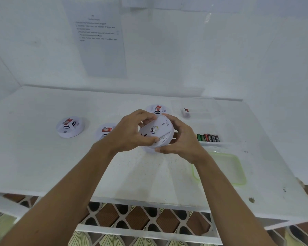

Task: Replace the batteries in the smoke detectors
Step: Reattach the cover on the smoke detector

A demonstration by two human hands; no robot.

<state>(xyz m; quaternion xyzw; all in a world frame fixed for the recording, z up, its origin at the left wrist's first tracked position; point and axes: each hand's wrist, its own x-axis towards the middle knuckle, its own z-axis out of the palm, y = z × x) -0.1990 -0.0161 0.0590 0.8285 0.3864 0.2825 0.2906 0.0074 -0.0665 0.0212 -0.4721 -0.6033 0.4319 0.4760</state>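
Observation:
I hold a round white smoke detector (158, 132) above the middle of the white table (43, 157), its flat back side tilted toward me. My left hand (132, 132) grips its left rim, fingers curled over the top edge and thumb on the back. My right hand (181, 139) grips the right rim, with the thumb along the lower edge. Three more detectors lie on the table: one at the left (70, 126), one partly hidden behind my left hand (105, 131), one behind the held unit (157, 109). A row of several batteries (208, 137) lies to the right.
A small white holder with a red-tipped battery (185, 111) sits at the back right. A clear lid with a green rim (220, 167) lies on the table at the right front. An instruction sheet (100, 38) hangs on the back wall. Patterned floor shows below the table's front edge.

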